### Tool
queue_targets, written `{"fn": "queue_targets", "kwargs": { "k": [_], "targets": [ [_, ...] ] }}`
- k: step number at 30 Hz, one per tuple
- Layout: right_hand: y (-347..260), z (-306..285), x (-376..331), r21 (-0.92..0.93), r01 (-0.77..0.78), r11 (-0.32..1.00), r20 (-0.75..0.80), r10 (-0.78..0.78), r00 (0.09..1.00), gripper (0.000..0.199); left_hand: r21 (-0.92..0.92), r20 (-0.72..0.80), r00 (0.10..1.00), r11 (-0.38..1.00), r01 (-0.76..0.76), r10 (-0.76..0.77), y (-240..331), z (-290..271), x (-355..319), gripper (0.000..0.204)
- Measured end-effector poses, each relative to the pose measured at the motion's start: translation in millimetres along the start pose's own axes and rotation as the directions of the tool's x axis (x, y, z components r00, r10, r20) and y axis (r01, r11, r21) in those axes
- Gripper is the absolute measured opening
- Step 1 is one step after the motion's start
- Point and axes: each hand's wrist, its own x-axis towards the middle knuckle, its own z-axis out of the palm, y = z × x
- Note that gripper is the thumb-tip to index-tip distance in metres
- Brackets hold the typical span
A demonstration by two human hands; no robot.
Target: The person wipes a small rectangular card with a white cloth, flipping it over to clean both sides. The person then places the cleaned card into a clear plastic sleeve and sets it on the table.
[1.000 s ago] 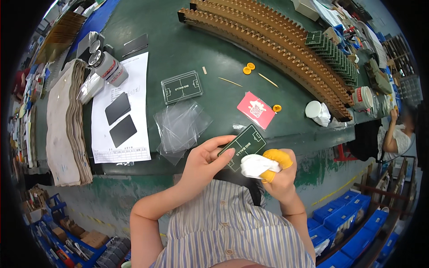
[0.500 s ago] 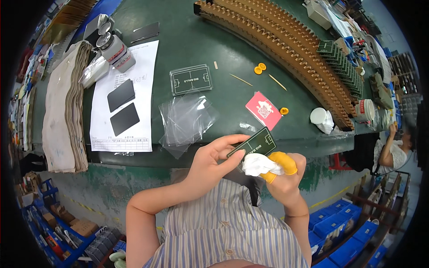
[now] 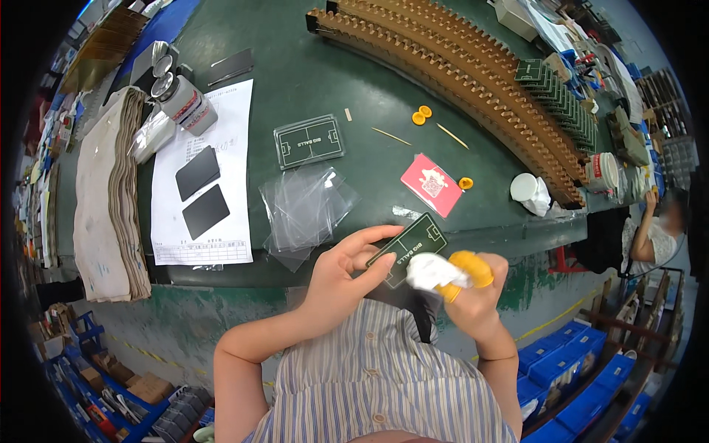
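My left hand (image 3: 347, 269) grips a dark green card (image 3: 417, 238) by its left end, thumb on top. White lines like a sports pitch are printed on the card, which tilts up to the right. In my right hand (image 3: 473, 295), yellow finger cots cover the fingertips, and a bunched white cloth (image 3: 432, 272) is pinched between them. The cloth is at the card's lower right edge; whether it touches is hard to tell. Beyond the hands lie a pink card (image 3: 432, 184) and a pile of clear plastic sleeves (image 3: 306, 210).
A stack of green cards (image 3: 309, 142) lies farther back. Slotted wooden racks (image 3: 458, 88) curve along the right, some holding green cards. Left are a paper sheet (image 3: 236, 162) with black cards, metal cans (image 3: 185, 103) and stacked cloths (image 3: 111, 199). A white-lidded jar (image 3: 525, 187) stands right.
My right hand and the white cloth have moved slightly right, uncovering more of the green card's lower edge. My left hand keeps its grip. The whole view has shifted a little.
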Motion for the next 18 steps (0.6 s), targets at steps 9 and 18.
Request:
{"fn": "queue_targets", "kwargs": {
  "k": [9, 18],
  "targets": [
    [1.6, 1.1, -5.6, 0.013, 0.013, 1.000, -0.030, -0.013, 0.999, 0.021, -0.069, 0.023, 1.000, 0.998, 0.006, -0.005, 4.5, 5.1, 0.5, 0.037],
    [1.2, 2.8, -13.5, 0.047, -0.004, 0.999, -0.063, 0.007, 0.998, 0.019, -0.029, 0.020, 1.000, 1.000, -0.003, 0.004, 1.3, 6.9, 2.9, 0.039]
  ]
}}
